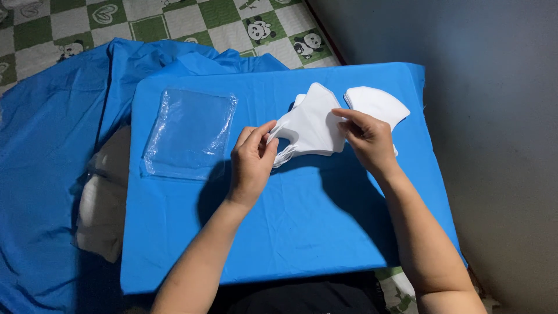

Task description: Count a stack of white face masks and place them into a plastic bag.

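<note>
Blue-covered worktop (302,232). Left hand (251,166) and right hand (367,139) pinch a white mask stack (311,128) (probably squaring it); clear bags (189,131) left of grip await.

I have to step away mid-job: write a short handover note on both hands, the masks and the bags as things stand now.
Left hand: pinching the ear-loop end of a small stack of white face masks.
Right hand: gripping the same stack's other edge, holding it just above the blue-covered board.
More white masks lie behind the right hand.
Clear plastic bags lie flat at the board's left, apparently empty.
Done: a stack is gathered in hand.
Left: nothing appears bagged yet; the held masks and the pile are both outside the bags.
</note>
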